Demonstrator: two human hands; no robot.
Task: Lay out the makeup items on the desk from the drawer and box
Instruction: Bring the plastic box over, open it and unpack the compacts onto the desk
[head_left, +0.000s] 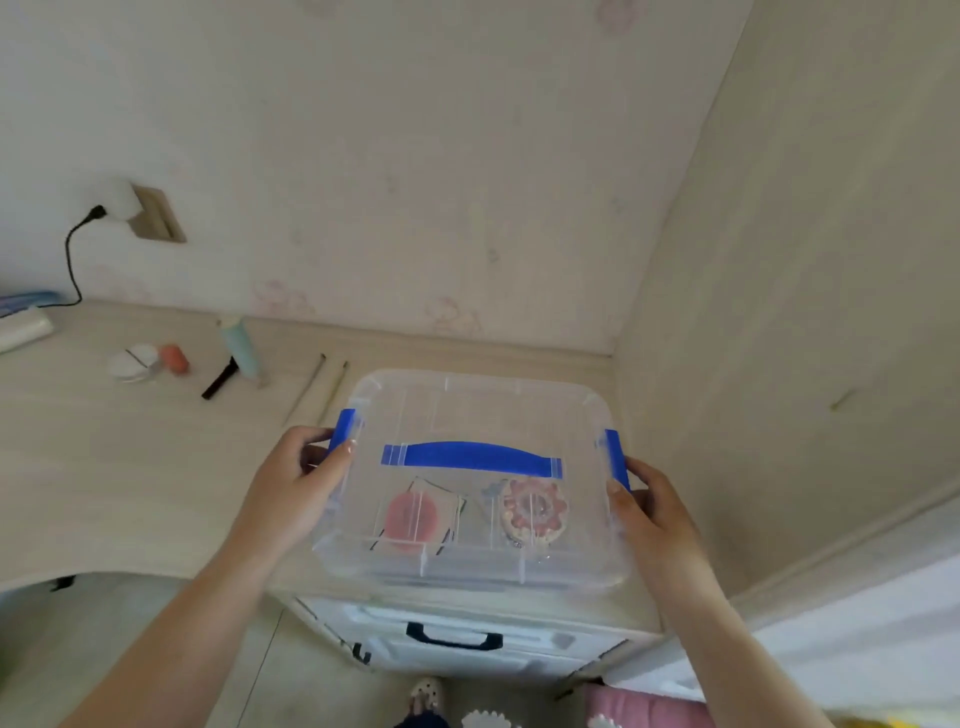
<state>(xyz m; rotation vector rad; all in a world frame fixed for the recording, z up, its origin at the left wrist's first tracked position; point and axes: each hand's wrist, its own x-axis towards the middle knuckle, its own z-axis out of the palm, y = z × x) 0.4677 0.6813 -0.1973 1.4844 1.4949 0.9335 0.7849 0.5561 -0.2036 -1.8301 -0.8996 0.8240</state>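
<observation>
Nearest, floor: we see a slippered foot (427, 693) at the bottom edge, with something pink (644, 707) to its right
Drawer unit: a white drawer front (467, 644) with a dark handle (454, 640) sits under the desk edge, directly below the box
Left hand: our left hand (301, 483) grips the left side of the box, thumb on the lid beside the left blue latch (342, 430), fingers curled round the side wall
Right hand: our right hand (652, 512) grips the right side, thumb on the lid edge just below the right blue latch (616, 460), fingers wrapped round the wall
Box: the clear plastic box (467, 405) stands on the desk corner, lid on, with a blue carry handle (470, 458) lying flat across the lid
Inside the box: through the lid we make out a pink round item on a card (413, 517) at left and a round patterned piece (535, 512) at right; what they are we cannot tell
Desk: the pale wood desk (104, 467) runs off to the left
Laid out already: two thin pencils (319, 387) lie just beyond the box's left corner; further left a black stick (221, 378), a pale blue tube (240, 347), an orange sponge (174, 357) and a white round case (134, 362)
Far left: a clear roll (23, 330) at the desk's edge
Wall: a black cable (72, 260) plugs into a wall socket (153, 213)
</observation>
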